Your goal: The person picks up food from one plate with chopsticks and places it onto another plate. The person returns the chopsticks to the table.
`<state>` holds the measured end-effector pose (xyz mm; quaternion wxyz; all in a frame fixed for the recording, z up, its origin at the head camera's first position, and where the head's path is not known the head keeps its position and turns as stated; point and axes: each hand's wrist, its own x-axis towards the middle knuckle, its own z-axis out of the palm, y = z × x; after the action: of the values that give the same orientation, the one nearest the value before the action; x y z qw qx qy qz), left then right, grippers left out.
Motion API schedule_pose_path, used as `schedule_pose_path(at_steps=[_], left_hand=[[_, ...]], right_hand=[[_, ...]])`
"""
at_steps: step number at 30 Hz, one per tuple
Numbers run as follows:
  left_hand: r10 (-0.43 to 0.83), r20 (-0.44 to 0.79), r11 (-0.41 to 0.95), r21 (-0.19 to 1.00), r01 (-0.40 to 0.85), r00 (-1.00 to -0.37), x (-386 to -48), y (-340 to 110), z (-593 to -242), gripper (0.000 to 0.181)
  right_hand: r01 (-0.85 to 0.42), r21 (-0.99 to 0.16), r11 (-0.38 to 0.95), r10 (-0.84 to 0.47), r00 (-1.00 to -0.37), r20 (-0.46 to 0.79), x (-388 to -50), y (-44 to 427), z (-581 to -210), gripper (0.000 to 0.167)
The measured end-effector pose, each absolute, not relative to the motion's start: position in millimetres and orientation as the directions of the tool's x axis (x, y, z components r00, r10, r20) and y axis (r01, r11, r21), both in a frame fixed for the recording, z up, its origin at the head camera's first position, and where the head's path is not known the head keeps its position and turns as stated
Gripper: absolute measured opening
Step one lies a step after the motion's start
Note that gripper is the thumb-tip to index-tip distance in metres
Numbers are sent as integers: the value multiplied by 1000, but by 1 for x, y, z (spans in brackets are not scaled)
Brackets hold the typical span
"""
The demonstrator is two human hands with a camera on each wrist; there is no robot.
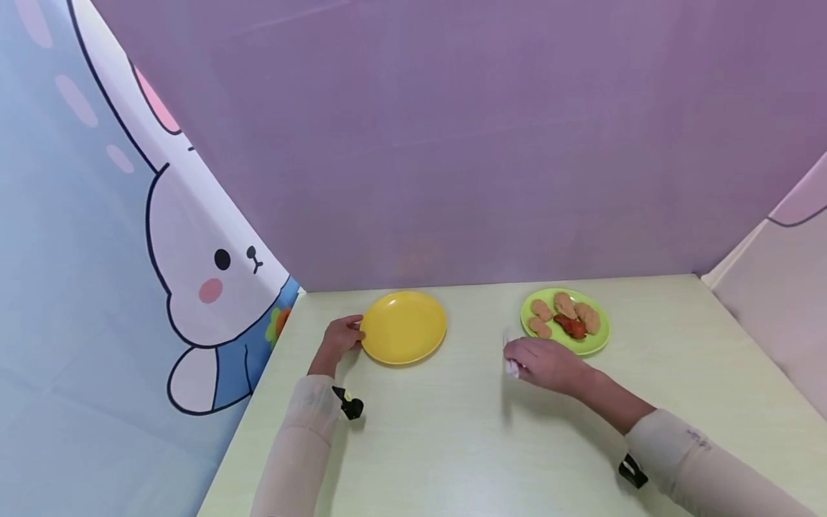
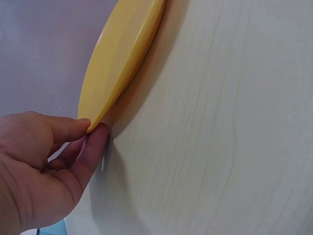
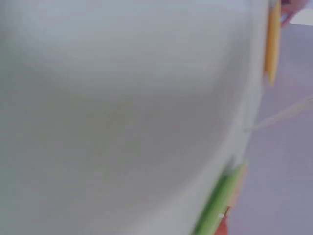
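My left hand (image 1: pixel 342 336) pinches the left rim of a round yellow plate (image 1: pixel 403 327). In the left wrist view the thumb lies on top of the plate's rim (image 2: pixel 115 63) and fingertips are under it. My right hand (image 1: pixel 549 365) is raised above the table, just left of and nearer than a green plate (image 1: pixel 605 336). It grips a thin whitish, partly see-through stick-like thing (image 1: pixel 512 368), its kind unclear. The right wrist view is blurred; the pale thin thing (image 3: pixel 286 113) points in from the right there. Nuggets (image 1: pixel 564 304) and a reddish-brown food piece (image 1: pixel 571 327) lie on the green plate.
The light wood-grain table (image 1: pixel 426 445) ends at a purple back wall (image 1: pixel 465 143). A curtain with a printed rabbit (image 1: pixel 213 301) hangs along the left side, and a pale panel (image 1: pixel 769 301) closes off the right.
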<state>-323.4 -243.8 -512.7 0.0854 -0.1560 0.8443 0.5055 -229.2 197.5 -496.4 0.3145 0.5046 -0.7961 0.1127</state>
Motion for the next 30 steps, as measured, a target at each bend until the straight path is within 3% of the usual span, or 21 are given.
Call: schedule_pose_path(at_steps=[4,7,12,17,20,23,30], left_hand=[[-187,-322,443,815,-372,-928,-325,-245,-514,55],[-198,-342,450,801,-395,-919,-327,-247,-514,55],[-200,-350,453,795,-403,-915,-327,-247,-512,55],[-210,-349,458,790,-407,-913,-326,-246,-510,55],[-209,-352,462,787,-409,-912,-327,-246,-511,55],[-209,-361,463,782,-417,-909,-328,-246,-512,55],[-213,-367,463,778,-424,-905,-327,-244,-512,54]], right_hand=[[-835,59,547,-647,-378,662,-233,200,-481,10],[-808,-2,590,-578,-423,697,-236,199,-469,16],[-757,-30,653,-536,-490,688,-241,198,-443,9],[-656,-244,714,-510,-727,460,-242,199,-411,9],[-565,-385,730,-481,-825,298,-242,200,-398,13],[-530,-446,721,-484,-846,222,-242,199,-392,14],[-539,-448,713,-527,-834,165,-242,197,-389,9]])
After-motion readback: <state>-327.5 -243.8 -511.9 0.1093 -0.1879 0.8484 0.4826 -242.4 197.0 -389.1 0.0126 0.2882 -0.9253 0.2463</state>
